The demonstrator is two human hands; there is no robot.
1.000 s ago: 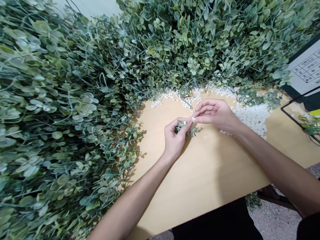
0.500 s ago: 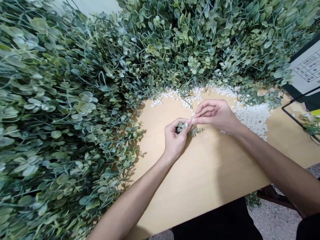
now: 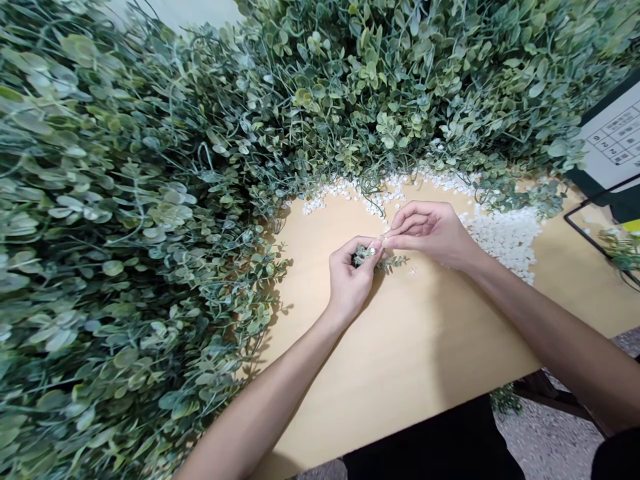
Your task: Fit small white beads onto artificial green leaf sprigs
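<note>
My left hand [image 3: 350,277] is closed round a small artificial leaf sprig [image 3: 395,262], whose leaves stick out on both sides of the thumb. A small white piece shows by the left thumb tip. My right hand [image 3: 430,230] pinches at the left fingertips; what lies between its thumb and forefinger is too small to make out. To the right of the sprig, a tiny white star-shaped piece [image 3: 413,272] lies on the table [image 3: 380,373].
Dense artificial greenery [image 3: 150,200] is heaped along the left and back. Small white pieces [image 3: 505,240] lie spread behind and right of my hands. At the far right stand a printed sheet [image 3: 617,137] and a black wire frame [image 3: 583,230].
Both hands stay at almost the same spot. The right hand has shifted very slightly, its fingertips still against the left ones.
</note>
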